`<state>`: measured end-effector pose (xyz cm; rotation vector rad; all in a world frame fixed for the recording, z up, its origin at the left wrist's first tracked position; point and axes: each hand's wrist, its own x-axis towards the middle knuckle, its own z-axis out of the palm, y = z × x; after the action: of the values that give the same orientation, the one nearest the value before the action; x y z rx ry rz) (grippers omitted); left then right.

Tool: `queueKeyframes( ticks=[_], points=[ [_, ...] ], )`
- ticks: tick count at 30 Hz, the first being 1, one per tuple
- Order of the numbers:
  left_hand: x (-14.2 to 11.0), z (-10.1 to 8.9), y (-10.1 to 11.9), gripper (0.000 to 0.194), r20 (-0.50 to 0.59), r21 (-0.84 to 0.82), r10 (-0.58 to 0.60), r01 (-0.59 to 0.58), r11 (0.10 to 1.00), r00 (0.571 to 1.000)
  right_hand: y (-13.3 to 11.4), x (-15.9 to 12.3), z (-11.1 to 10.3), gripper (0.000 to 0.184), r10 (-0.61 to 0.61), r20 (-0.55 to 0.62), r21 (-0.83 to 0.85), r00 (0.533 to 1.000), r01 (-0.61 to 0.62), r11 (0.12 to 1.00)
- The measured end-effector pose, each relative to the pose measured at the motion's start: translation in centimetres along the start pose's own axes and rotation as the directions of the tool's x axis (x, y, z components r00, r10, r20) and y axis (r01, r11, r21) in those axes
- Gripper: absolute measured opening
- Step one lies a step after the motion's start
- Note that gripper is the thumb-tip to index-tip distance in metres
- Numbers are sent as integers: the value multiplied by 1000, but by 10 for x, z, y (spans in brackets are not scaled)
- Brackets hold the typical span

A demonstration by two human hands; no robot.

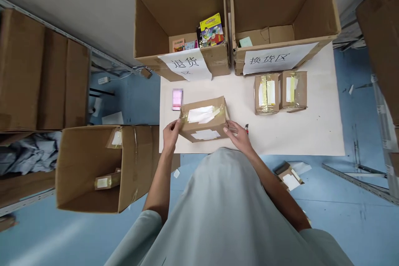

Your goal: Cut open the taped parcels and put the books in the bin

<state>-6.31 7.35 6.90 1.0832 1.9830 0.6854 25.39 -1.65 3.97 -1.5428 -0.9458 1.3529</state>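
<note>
A taped cardboard parcel point(204, 118) with white labels sits near the front edge of the white table point(311, 133). My left hand point(171, 133) grips its left end, fingers curled on the corner. My right hand point(238, 135) presses against its right end, fingers closed on the side. Both hands hold the parcel between them.
Two open cartons with paper signs stand at the back: the left one point(183, 20) holds books, the right one point(280, 12) a small item. Two small taped parcels point(279, 91) lie at right. A phone point(177, 99) lies left of the parcel. An open carton point(93, 166) stands on the floor.
</note>
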Motion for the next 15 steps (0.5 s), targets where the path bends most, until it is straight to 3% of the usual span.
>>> queueKeyframes(
  ticks=[2, 5, 7, 9, 12, 15],
  points=[
    [-17, 2, -8, 50, -24, 8, -15, 15, 1000, 1000, 6, -7, -9, 66, -22, 30, -1, 999, 22, 1000],
    [-34, 11, -20, 47, -4, 61, -62, 62, 996, 998, 20, -8, -19, 69, 40, 133, -41, 990, -35, 999],
    [-41, 24, -21, 46, -4, 134, -101, 101, 986, 995, 29, -6, -27, 68, 94, 214, -84, 972, -78, 993],
    [-45, 42, -13, 49, -83, 231, -84, 101, 968, 993, 33, -1, -40, 63, 96, 275, -101, 957, -71, 992],
    [-54, 85, 16, 61, -182, 338, 144, -76, 938, 973, 26, 9, -77, 56, 16, 238, -100, 971, 8, 995],
    [-66, 147, 57, 58, -33, 332, 396, -364, 870, 918, 11, 23, -138, 52, -103, 2, -149, 995, 102, 984]
  ],
)
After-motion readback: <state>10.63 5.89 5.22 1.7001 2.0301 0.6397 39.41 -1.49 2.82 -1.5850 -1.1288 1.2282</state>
